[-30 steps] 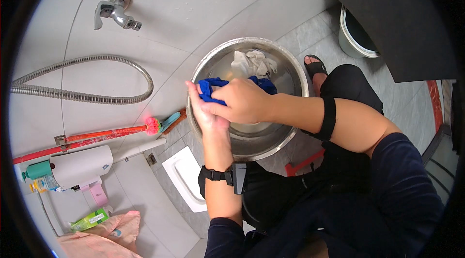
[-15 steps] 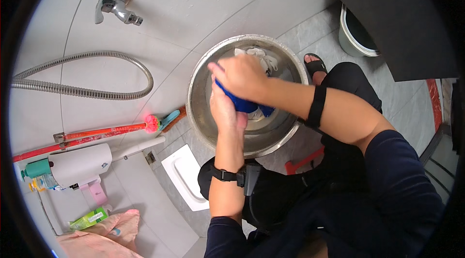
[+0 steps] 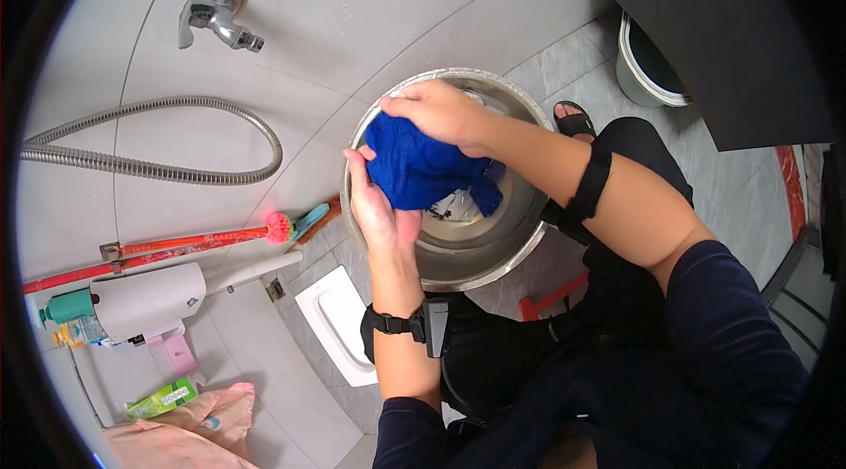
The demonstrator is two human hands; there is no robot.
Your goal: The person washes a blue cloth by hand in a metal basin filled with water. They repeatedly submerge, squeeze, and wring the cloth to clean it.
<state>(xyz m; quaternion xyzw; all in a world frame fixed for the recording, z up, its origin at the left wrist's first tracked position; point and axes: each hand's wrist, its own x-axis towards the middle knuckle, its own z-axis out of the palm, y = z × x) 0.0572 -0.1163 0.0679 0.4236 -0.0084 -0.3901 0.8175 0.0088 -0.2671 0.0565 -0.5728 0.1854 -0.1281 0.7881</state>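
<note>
A wet blue cloth [image 3: 414, 161] is spread between my hands over a round metal basin [image 3: 480, 278]. With thumb and fingers closed, my right hand [image 3: 441, 114] grips its upper edge. My left hand [image 3: 379, 209] holds the lower left side, some of its fingers hidden behind the fabric. One corner of the cloth hangs down toward the basin's right side. Below it, white fabric with dark marks [image 3: 454, 205] lies in cloudy water, mostly covered by the cloth and my hands.
A wall tap [image 3: 220, 20] and a metal hose [image 3: 211, 174] are at the left. Nearby are a pink-headed brush [image 3: 278, 227], a squat toilet [image 3: 328, 310] and a white tissue holder [image 3: 145, 300]. A bucket [image 3: 636, 73] stands under a dark panel [image 3: 714, 37] at upper right.
The blue cloth was bunched between my pressed-together hands and is now opened out. My left hand has moved left and my right hand slightly up, so they are farther apart.
</note>
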